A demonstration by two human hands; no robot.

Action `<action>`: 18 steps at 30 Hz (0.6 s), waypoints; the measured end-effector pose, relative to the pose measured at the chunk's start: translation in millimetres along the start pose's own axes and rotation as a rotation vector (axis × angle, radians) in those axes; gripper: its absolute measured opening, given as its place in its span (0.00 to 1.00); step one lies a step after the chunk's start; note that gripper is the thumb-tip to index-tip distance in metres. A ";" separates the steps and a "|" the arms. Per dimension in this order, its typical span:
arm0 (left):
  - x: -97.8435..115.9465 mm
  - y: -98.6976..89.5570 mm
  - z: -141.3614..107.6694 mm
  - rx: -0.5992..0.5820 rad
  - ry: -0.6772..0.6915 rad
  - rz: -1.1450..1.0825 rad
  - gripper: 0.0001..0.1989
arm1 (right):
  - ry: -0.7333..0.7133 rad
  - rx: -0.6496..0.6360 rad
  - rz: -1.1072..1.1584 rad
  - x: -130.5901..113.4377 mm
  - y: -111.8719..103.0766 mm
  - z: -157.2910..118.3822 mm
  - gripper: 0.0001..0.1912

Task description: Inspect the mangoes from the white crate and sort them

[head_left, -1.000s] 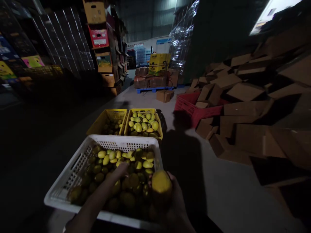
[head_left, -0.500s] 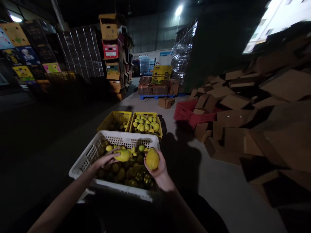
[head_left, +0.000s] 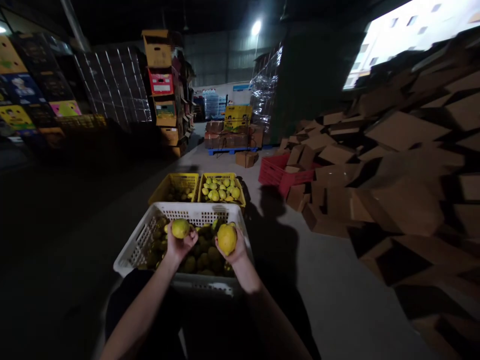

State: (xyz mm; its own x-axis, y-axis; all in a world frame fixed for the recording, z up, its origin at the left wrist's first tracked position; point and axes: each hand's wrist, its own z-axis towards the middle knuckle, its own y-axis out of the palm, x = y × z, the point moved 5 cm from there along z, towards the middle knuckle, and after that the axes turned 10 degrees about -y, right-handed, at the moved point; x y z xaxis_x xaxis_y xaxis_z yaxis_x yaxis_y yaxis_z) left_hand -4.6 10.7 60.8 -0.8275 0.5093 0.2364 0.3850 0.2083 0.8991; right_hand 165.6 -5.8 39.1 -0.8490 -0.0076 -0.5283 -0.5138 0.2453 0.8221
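Note:
My left hand [head_left: 176, 246], palm up, cradles a yellow-green lemon [head_left: 180, 228] over the left part of a white plastic crate [head_left: 127, 252]. A rounder yellow lemon [head_left: 227, 239] rests in my right hand [head_left: 240, 251], with fingers curled around it at the crate's right side. Beneath both hands, many more lemons [head_left: 204, 260] lie in the crate, dim in shadow. Behind it stand two yellow crates: the right one [head_left: 244, 200] is filled with brighter lemons [head_left: 219, 190], and the left one [head_left: 159, 190] holds fruit low down in shade.
To the right are a red crate [head_left: 272, 172] and a large heap of cardboard boxes [head_left: 333, 200]. Further back, cartons sit on a blue pallet [head_left: 232, 150] beside a small box [head_left: 246, 159]. A tall carton stack [head_left: 161, 85] rises at the back left.
My left hand has turned palm up and lifted its lemon slightly, up and to the left. My right hand still holds its lemon, now turned a little. The view has swung right.

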 end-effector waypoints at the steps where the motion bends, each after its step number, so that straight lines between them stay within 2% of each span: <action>1: -2.5 2.4 0.9 -0.005 0.002 -0.007 0.18 | 0.022 0.035 -0.003 0.0 -0.9 1.1 0.16; 4: -7.1 6.5 3.5 0.047 0.009 0.048 0.13 | 0.060 0.096 -0.012 -2.8 0.7 1.4 0.22; 6: -10.2 8.0 5.9 0.075 -0.006 0.117 0.14 | 0.057 0.096 -0.014 -4.9 4.4 -1.2 0.22; 10: -19.2 10.4 11.0 0.051 -0.067 0.098 0.18 | 0.030 0.086 -0.033 -6.2 11.3 -10.6 0.20; 18: -32.5 18.4 12.2 -0.014 -0.129 0.118 0.17 | -0.078 0.035 -0.060 -14.5 25.0 -24.7 0.16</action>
State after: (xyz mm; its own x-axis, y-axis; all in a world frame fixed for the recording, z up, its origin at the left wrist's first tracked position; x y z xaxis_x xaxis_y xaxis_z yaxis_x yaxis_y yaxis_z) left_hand 34.3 8.1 65.1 -0.7169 0.6328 0.2925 0.4701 0.1289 0.8732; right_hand 162.0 -23.5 72.5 -0.8041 0.0524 -0.5921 -0.5572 0.2805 0.7815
